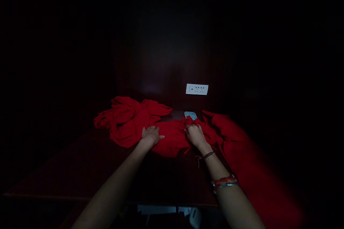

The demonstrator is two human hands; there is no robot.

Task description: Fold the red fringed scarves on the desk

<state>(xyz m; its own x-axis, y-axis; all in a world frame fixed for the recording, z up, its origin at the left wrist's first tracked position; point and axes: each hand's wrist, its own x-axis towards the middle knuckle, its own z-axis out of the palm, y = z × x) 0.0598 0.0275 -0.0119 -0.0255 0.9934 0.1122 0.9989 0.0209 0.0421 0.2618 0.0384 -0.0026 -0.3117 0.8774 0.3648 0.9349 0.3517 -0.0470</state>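
Observation:
A piece of red cloth (170, 137) lies spread on the dark table, with thin strips or ties at its right end. My left hand (151, 135) presses on its left part, fingers spread and nearly flat. At the right end my right hand (195, 135) is closed, its fingers curled into the gathered cloth; the fingertips are partly hidden. To the left of my left hand sits a crumpled heap of red cloth (127, 112), touching the spread piece. More red cloth (244, 154) stretches along the right side and hangs toward the front.
Behind my right hand a phone (190, 115) with a lit screen lies at the back of the table (80, 171). A white power socket (197, 89) is set in the dark back panel. Pale objects (157, 209) show below the table's front edge. The surroundings are very dark.

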